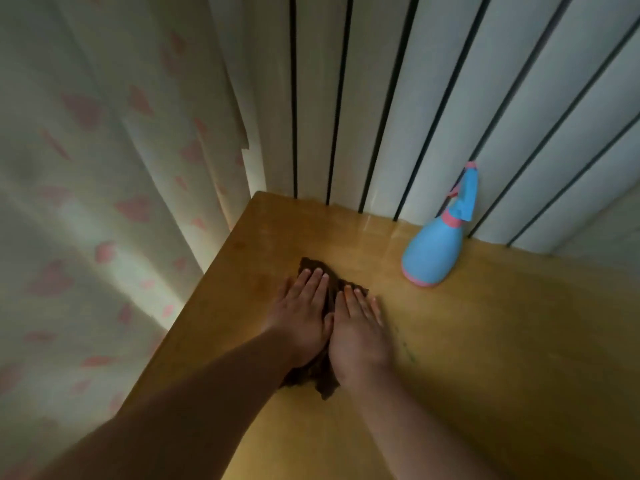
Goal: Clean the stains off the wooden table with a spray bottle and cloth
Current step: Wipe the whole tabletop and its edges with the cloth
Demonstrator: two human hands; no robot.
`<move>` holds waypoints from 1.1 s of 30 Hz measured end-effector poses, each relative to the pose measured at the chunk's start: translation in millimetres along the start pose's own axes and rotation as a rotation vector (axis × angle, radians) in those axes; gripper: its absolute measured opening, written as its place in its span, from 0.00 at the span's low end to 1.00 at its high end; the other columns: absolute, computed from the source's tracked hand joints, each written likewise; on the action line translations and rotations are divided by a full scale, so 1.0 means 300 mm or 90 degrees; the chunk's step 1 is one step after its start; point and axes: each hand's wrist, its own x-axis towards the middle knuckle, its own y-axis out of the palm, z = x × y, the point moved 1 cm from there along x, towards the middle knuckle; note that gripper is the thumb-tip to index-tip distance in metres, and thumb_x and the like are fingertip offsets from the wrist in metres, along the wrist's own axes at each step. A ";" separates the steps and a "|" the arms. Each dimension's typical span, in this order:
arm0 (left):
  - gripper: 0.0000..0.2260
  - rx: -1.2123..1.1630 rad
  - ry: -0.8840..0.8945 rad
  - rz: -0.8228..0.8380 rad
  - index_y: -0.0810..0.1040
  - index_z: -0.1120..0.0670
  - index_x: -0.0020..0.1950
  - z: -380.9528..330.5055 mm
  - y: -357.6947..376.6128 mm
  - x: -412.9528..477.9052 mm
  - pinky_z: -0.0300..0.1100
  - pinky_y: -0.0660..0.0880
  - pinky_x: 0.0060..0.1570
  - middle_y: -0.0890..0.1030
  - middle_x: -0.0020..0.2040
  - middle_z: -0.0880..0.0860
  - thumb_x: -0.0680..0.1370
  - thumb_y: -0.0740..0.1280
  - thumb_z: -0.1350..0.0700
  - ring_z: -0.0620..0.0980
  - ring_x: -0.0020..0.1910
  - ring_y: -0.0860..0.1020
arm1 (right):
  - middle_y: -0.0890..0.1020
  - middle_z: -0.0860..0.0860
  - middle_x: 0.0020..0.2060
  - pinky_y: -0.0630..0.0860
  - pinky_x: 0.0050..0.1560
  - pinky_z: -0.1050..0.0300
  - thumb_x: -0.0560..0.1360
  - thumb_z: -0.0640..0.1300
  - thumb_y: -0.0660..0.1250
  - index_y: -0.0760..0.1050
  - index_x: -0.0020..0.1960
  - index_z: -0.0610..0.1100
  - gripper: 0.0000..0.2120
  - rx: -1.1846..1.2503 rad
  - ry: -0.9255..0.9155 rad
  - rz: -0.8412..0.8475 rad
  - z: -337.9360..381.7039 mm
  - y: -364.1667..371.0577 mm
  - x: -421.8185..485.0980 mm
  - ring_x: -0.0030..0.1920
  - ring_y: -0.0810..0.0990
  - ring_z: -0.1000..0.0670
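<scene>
Wooden table glows under us; our left hand and right hand press flat, fingers straight, on the brown cloth for scrubbing weight. Beyond our fingertips, rightward, the spray bottle stands parked clear of the wiping.

Dim room corner seen from above: a honey-coloured wooden table with a glossy top fills the lower right of the view. Along its left edge hangs a pale cream curtain in soft vertical folds, printed with scattered pink shapes that look like hearts, and a brighter streak of light falls on the folds nearest the table. Behind the far edge rises a wall of white vertical slats parted by narrow dark gaps, faintly mirrored in the sheen of the tabletop near that edge.
</scene>
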 end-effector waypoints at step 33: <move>0.36 0.055 0.115 0.003 0.37 0.53 0.80 -0.010 -0.123 0.606 0.59 0.38 0.75 0.40 0.81 0.52 0.82 0.52 0.39 0.53 0.79 0.41 | 0.49 0.42 0.78 0.45 0.77 0.49 0.79 0.42 0.54 0.44 0.78 0.37 0.32 -0.034 0.165 0.084 -0.206 -0.089 0.582 0.77 0.50 0.44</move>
